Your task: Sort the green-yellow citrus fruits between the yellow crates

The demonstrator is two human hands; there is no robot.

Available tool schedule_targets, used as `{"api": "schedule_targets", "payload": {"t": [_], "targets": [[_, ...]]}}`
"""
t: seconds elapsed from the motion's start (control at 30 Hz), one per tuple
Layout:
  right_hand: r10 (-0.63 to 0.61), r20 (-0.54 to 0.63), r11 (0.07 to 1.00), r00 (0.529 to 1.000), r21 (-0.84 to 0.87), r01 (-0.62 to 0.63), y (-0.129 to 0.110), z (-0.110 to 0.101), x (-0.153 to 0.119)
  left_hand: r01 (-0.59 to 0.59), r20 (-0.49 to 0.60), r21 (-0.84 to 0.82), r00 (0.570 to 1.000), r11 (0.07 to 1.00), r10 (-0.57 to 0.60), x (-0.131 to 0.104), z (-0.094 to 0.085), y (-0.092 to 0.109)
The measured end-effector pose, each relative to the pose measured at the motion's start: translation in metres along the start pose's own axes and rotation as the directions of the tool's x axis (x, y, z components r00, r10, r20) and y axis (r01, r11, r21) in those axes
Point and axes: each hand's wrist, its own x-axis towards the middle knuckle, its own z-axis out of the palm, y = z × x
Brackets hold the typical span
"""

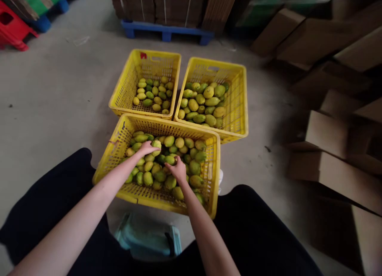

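Observation:
In the near yellow crate (212, 170) lie many yellow-green lemons (148, 179). My left hand (146, 148) is closed round a pale yellow-green lemon (156, 147), held just above the pile. Lower and to the right, my right hand (179, 170) reaches into the same crate, its thumb and fingers around a greener lemon (170, 160) lying among the others. Part of that grip is hidden behind the hand.
Behind stand two more yellow crates, the left crate (119, 94) and the right crate (241, 105), both holding lemons. A teal stool-like object (143, 234) sits between my legs. Cardboard boxes (325, 129) are piled at right; a blue pallet (165, 31) bears stacked cardboard.

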Motion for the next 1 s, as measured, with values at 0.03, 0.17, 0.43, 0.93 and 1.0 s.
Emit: {"api": "schedule_targets", "payload": {"t": [0.03,0.17,0.43,0.93,1.0], "targets": [[-0.010,-0.024,1.000,1.000,0.026,0.011,-0.008,-0.008,-0.001,-0.029,-0.019,-0.041,0.999,0.999,0.028,-0.009,-0.011,0.010],[-0.115,-0.134,0.981,0.984,0.140,0.134,-0.055,-0.058,-0.010,-0.136,-0.137,-0.150,0.984,0.979,0.116,-0.049,-0.060,0.065],[-0.453,-0.265,0.594,0.851,0.623,0.510,-0.132,-0.172,-0.101,-0.610,-0.261,-0.430,0.790,0.665,0.555,-0.165,-0.125,0.151],[-0.418,-0.240,0.604,0.876,0.647,0.466,-0.130,-0.148,-0.156,-0.430,-0.222,-0.729,0.884,0.532,0.411,-0.215,-0.066,0.123],[-0.426,-0.238,0.607,0.873,0.640,0.471,-0.132,-0.146,-0.154,-0.546,-0.294,-0.600,0.830,0.585,0.474,-0.221,-0.070,0.125]]}}
